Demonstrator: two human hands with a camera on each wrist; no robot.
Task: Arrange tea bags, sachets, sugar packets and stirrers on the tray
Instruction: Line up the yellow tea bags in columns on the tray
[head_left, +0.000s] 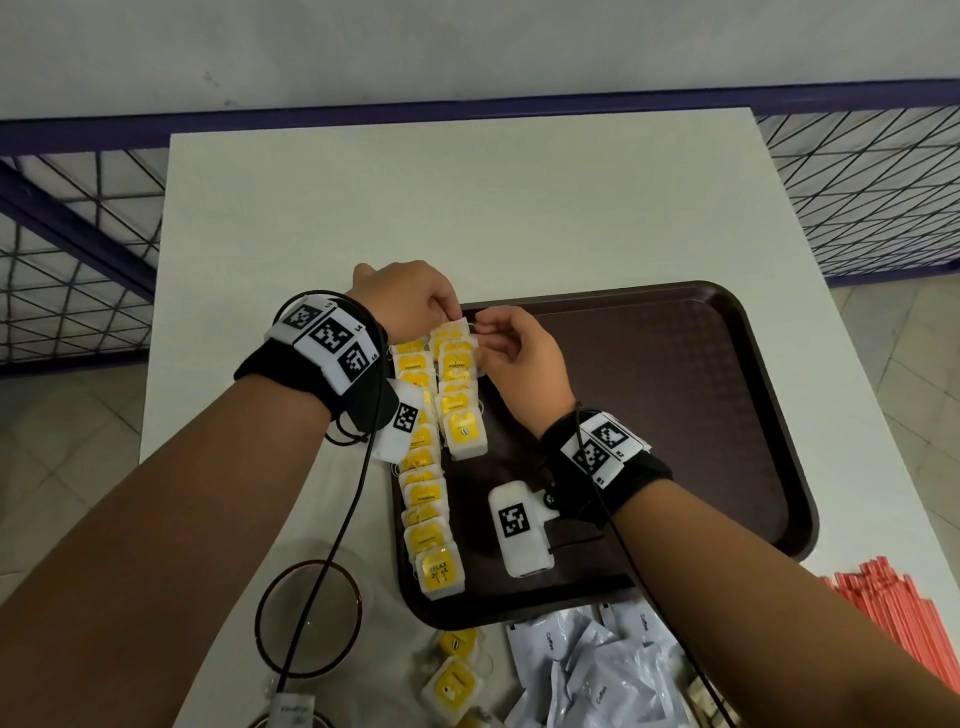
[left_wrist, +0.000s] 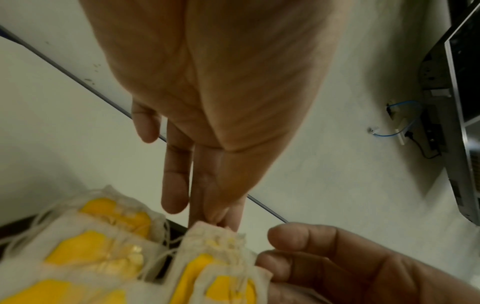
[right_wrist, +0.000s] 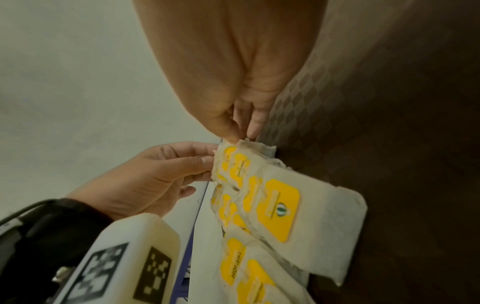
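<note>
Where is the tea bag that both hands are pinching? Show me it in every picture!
Head view: the pinched tea bag sits at the far end of the right row, centre of the picture.
Left wrist view: it is low in the middle, under the fingertips.
Right wrist view: it is mid-picture, just below the thumb.
Shared landmark: the yellow-labelled tea bag rows on the brown tray.

Landmark: dark brown plastic tray (head_left: 727, 415), on the white rectangular table (head_left: 467, 208) toward its near right. Two overlapping rows of white paper tea bags with yellow labels (head_left: 434, 499) run along the tray's left edge, the inner row shorter. Off the tray's near edge: loose yellow-labelled tea bags (head_left: 452, 680), pale blue coffee sachets (head_left: 597, 670) right of them, red stirrers (head_left: 893, 613) at near right, round glass bowl (head_left: 309, 618) at near left
</note>
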